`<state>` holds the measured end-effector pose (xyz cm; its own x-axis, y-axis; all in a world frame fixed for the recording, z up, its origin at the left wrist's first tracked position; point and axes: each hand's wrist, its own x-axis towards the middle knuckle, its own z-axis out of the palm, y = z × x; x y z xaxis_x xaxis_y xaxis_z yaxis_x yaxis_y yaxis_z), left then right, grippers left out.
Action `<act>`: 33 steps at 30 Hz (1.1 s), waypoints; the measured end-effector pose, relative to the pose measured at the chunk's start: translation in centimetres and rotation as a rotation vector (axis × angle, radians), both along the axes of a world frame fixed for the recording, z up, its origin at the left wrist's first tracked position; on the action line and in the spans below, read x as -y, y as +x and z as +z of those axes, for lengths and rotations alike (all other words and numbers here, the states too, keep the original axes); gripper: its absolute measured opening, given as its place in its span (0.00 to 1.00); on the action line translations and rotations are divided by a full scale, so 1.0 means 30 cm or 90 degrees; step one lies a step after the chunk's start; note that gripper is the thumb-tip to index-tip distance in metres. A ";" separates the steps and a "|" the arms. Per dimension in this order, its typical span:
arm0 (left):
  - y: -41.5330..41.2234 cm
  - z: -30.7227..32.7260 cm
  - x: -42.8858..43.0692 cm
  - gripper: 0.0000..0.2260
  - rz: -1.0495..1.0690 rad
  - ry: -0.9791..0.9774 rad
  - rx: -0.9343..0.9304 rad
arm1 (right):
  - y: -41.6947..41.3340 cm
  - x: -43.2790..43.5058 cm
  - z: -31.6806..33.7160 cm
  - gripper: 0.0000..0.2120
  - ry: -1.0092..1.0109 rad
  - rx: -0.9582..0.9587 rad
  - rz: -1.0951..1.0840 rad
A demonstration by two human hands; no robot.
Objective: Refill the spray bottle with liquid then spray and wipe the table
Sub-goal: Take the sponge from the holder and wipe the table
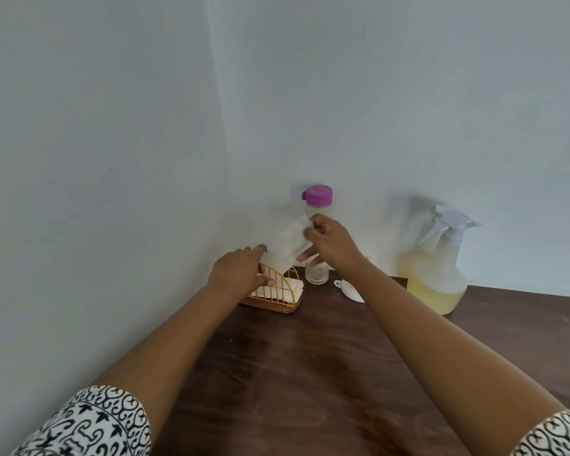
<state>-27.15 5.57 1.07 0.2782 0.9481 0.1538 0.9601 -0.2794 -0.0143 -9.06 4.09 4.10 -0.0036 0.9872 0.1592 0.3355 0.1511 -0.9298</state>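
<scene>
Spray bottle [438, 278], yellowish liquid inside, upright on tabletop [310, 373] at 2 o'clock, against wall. Right hand [329, 240] at 12 o'clock, fingers pinched on white tissue [288, 246] lifted above the wire napkin holder [275, 291]. Left hand [239, 271] steadies holder, fingers loosely curled over its rim. Purple-capped clear bottle [316, 235] behind.

Soft, even, fairly bright light. Faint shadow on the wall [408, 93] behind the spray bottle [440, 274], cast up-left. No glare. Mild motion blur on bottle and right hand [329, 241]. Wide-angle bending stretches the lower frame corners.
</scene>
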 end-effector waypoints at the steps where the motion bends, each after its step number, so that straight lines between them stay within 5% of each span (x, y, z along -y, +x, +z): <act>1: 0.005 -0.003 -0.002 0.32 0.005 0.001 0.010 | 0.007 0.011 0.028 0.07 -0.005 -0.036 0.002; 7: 0.036 0.001 -0.078 0.33 0.037 -0.037 0.028 | 0.082 0.129 0.154 0.07 -0.025 -0.065 0.036; 13: 0.049 -0.028 -0.123 0.34 0.058 -0.019 0.006 | 0.192 0.278 0.193 0.07 0.057 0.205 -0.027; 21: 0.063 -0.025 -0.109 0.37 0.095 -0.064 0.022 | 0.324 0.567 0.232 0.03 0.031 0.302 -0.030; 26: 0.203 0.070 0.156 0.42 0.049 -0.043 0.430 | 0.416 0.798 0.280 0.06 -0.003 0.293 0.018; 29: 0.345 0.140 0.540 0.28 -0.198 -0.251 0.681 | 0.455 0.935 0.276 0.06 -0.029 0.248 0.051; 33: 0.462 0.094 1.032 0.15 -0.333 -0.586 0.801 | 0.496 1.133 0.214 0.07 -0.067 0.143 0.047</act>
<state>-13.30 -25.40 3.89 0.7223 0.6915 -0.0108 0.0436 -0.0299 0.9986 5.83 -29.91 10.52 -0.1006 0.9940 0.0421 0.5269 0.0891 -0.8452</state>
